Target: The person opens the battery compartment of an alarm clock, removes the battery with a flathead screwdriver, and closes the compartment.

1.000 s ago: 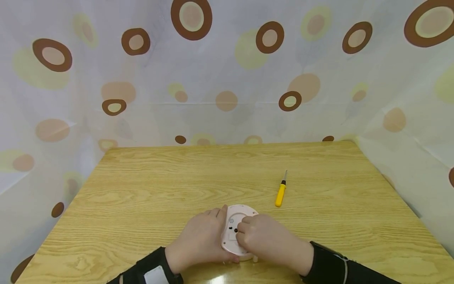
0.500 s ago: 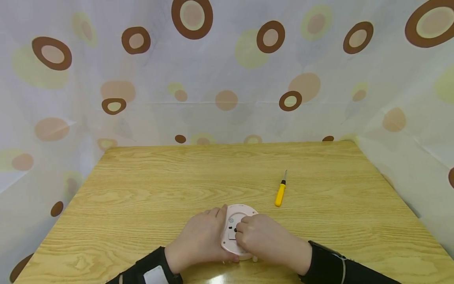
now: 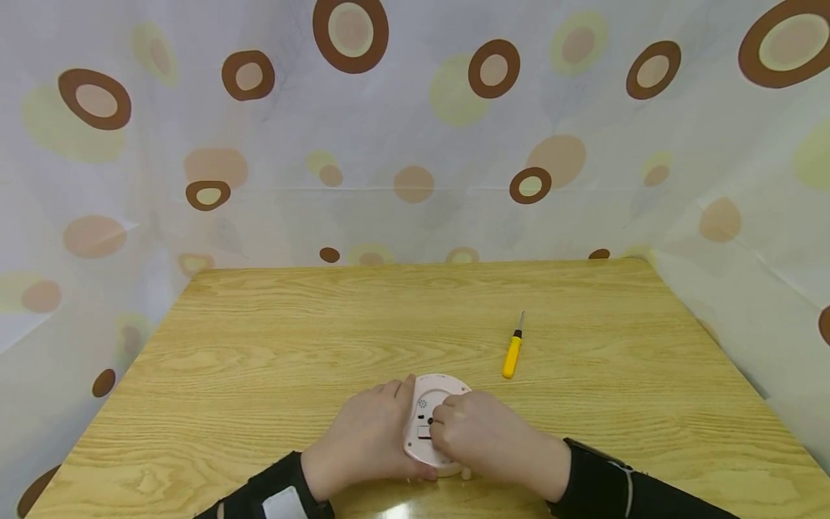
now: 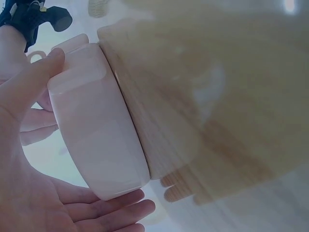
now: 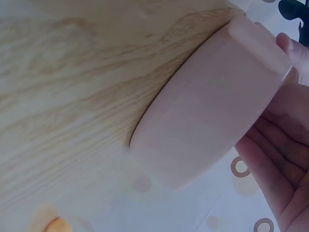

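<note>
A pale pink, round-cornered alarm clock [image 3: 420,450] lies back side up at the table's near edge. Its back shows small speaker holes, dark controls and a rectangular panel. My left hand [image 3: 369,436] grips it from the left. In the left wrist view the thumb rests over one end of the pink housing [image 4: 99,125] and the fingers reach along the other. My right hand [image 3: 486,440] has curled fingers on the right half of the back; whatever lies under the fingertips is hidden. The right wrist view shows the clock's smooth side [image 5: 207,106] against the tabletop.
A screwdriver [image 3: 512,357] with a yellow handle lies beyond my right hand, tip pointing away. The wood-grain table [image 3: 292,324] reaches back to a hanging curtain [image 3: 415,130] with brown and green spots, which also runs along both sides.
My right fingers have shifted very slightly on the back of the alarm clock, and a bit more of the rectangular panel shows. My left hand, the clock and the screwdriver stay in place.
</note>
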The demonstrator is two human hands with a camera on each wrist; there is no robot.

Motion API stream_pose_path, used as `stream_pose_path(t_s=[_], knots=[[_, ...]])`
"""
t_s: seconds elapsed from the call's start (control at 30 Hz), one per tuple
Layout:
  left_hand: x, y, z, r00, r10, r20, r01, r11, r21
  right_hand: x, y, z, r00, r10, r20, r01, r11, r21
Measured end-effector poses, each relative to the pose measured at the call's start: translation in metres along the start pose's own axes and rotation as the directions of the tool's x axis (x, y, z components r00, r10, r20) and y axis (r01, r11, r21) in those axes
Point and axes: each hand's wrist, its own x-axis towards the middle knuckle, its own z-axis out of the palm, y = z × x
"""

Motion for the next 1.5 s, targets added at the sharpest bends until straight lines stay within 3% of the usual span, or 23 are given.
stream_pose_path(t_s=[0.23,0.53,0.73,0.87,1.37,1.5], knots=[[0.0,0.0,0.001,1.0,-0.006,0.003,0.006,1.0,0.005,0.0,0.002,-0.003,0.996,0.002,-0.084,-0.001,1.0,0.011],[0.0,0.0,0.001,1.0,-0.007,0.004,0.007,1.0,-0.006,-0.004,0.011,-0.012,0.996,0.024,-0.084,-0.027,0.999,-0.036],[0.001,0.0,0.0,1.0,-0.013,0.02,0.013,1.0,-0.024,-0.012,0.023,-0.011,0.979,0.047,-0.199,-0.062,0.996,-0.069],[0.001,0.001,0.0,1.0,-0.016,0.017,0.016,1.0,-0.02,-0.02,0.033,-0.012,0.969,0.075,-0.234,-0.094,0.993,-0.073],[0.002,0.001,-0.001,0.997,-0.045,0.065,0.047,0.998,-0.04,-0.055,0.057,-0.003,0.965,0.181,-0.191,-0.192,0.981,-0.036],[0.002,0.002,-0.001,0.996,-0.049,0.07,0.052,0.998,-0.036,-0.066,0.063,0.003,0.955,0.222,-0.195,-0.228,0.974,-0.008]])
